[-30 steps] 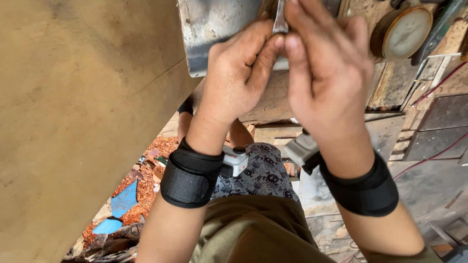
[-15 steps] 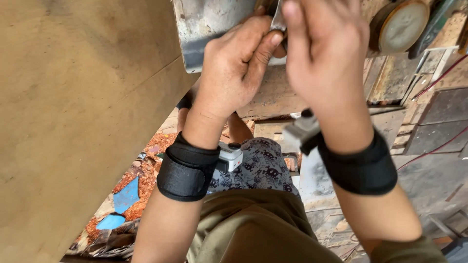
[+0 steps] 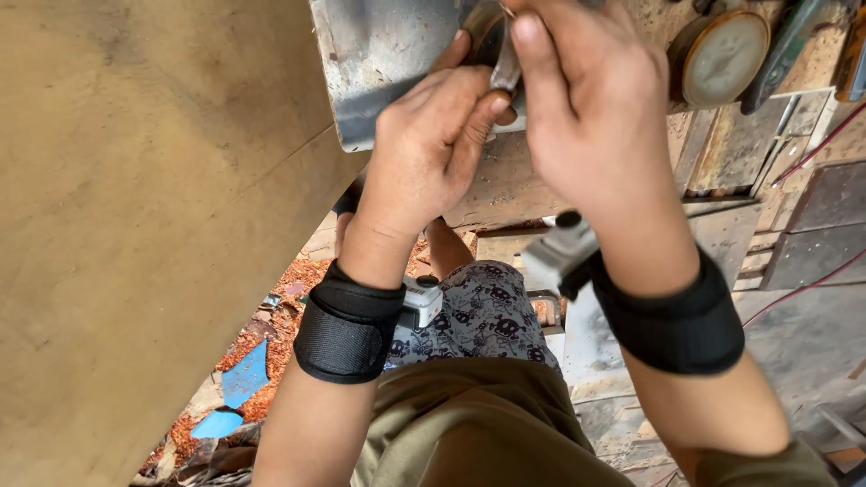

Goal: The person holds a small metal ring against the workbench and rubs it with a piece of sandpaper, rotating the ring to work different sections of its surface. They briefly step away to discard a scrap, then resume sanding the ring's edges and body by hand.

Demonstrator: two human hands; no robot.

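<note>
Both hands meet at the top middle of the frame. Left hand [image 3: 433,135] curls closed, thumb and fingers pinching a thin metal piece [image 3: 505,63] against the lower edge of a grey steel plate [image 3: 388,63]. Right hand [image 3: 586,108] closes over the same piece from the right, its fingers folded down across the top of it.

That metal piece is narrow, dull grey-brown and stands roughly upright between the two thumbs; only a short strip of it shows, so its full shape and what kind of part it is cannot be made out. Its upper end runs off the top edge of the frame. The plate is scuffed and streaked, with a rounded lower left corner, and is also cut off at the top.

Black wrist bands [image 3: 347,329] wrap both forearms, each carrying a small grey device. A large tan board [image 3: 135,225] fills the left side of the frame. At upper right a round dial [image 3: 722,59] lies on a worn wooden surface [image 3: 514,185], partly behind the right hand. Red-brown shavings [image 3: 280,316] and blue scraps [image 3: 244,379] lie on the floor at lower left.
</note>
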